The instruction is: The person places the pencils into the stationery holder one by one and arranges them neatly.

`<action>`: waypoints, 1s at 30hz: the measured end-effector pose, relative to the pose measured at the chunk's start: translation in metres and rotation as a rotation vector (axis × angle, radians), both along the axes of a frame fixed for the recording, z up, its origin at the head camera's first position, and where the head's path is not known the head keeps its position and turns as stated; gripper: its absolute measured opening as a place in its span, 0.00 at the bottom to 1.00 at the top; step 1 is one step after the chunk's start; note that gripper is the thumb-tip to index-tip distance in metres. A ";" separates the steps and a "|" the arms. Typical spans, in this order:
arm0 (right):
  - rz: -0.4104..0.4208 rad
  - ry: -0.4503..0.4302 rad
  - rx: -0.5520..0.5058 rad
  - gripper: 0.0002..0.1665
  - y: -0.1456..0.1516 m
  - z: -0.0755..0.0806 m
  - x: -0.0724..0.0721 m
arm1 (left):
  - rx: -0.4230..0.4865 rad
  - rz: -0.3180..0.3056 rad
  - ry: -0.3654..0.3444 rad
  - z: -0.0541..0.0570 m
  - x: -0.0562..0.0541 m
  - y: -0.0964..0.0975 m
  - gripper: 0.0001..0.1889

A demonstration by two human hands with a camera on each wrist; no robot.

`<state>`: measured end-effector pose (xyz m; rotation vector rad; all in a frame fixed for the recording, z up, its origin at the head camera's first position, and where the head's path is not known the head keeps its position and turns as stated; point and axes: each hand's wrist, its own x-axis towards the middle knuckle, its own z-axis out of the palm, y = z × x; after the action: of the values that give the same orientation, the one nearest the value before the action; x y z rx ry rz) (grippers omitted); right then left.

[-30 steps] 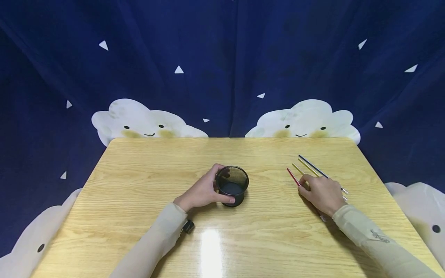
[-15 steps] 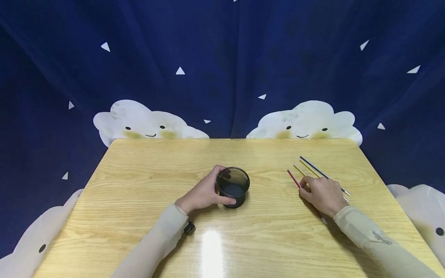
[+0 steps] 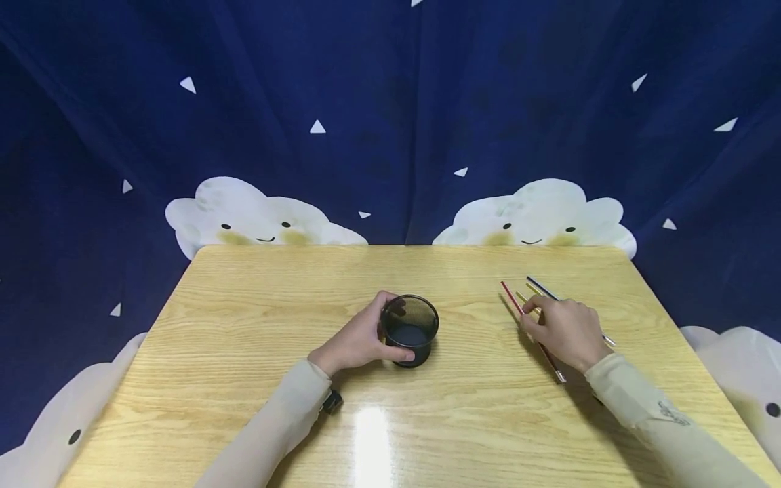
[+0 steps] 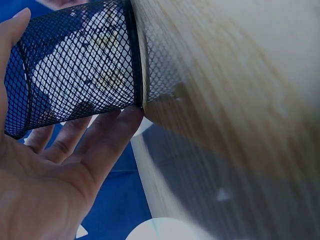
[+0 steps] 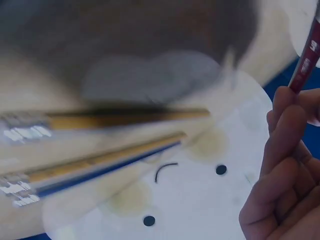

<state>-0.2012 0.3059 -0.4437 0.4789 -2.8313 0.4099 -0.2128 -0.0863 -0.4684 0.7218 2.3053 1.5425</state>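
Observation:
My left hand (image 3: pixel 366 335) grips a black mesh pencil cup (image 3: pixel 410 349) from its left side, fingers behind and thumb in front. The cup stands upright on the table; its mesh side (image 4: pixel 85 65) fills the upper left of the left wrist view. At the right, my right hand (image 3: pixel 567 332) pinches a red pencil (image 3: pixel 510 296) between thumb and fingers, its silver end tilted toward me. The printed red pencil (image 5: pixel 305 65) also shows in the right wrist view. Beneath and beyond that hand lie a blue pencil (image 5: pixel 105 172) and two yellow pencils (image 5: pixel 90 121), partly hidden.
The wooden table (image 3: pixel 274 285) reaches back to a dark blue curtain (image 3: pixel 366 81) printed with clouds. A small black object (image 3: pixel 331 401) sits by my left wrist. Bright glare lies on the table's front middle.
The red pencil has risen slightly off the table with my right hand, its far tip shifting up and left and its silver end coming into view. My left hand and the cup stay put.

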 end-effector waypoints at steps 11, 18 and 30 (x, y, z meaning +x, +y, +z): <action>-0.012 0.118 -0.084 0.05 -0.010 0.034 -0.009 | -0.043 0.017 0.025 -0.001 0.000 0.000 0.47; -0.003 0.168 -0.144 0.05 -0.020 0.041 -0.012 | -0.038 0.021 0.037 -0.002 -0.001 -0.001 0.46; 0.065 0.261 -0.242 0.05 -0.039 0.053 -0.011 | -0.023 0.016 0.046 -0.003 -0.001 0.000 0.46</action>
<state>-0.2126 0.2665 -0.3907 0.5314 -2.4807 0.6426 -0.2134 -0.0868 -0.4713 0.7418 2.3636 1.5194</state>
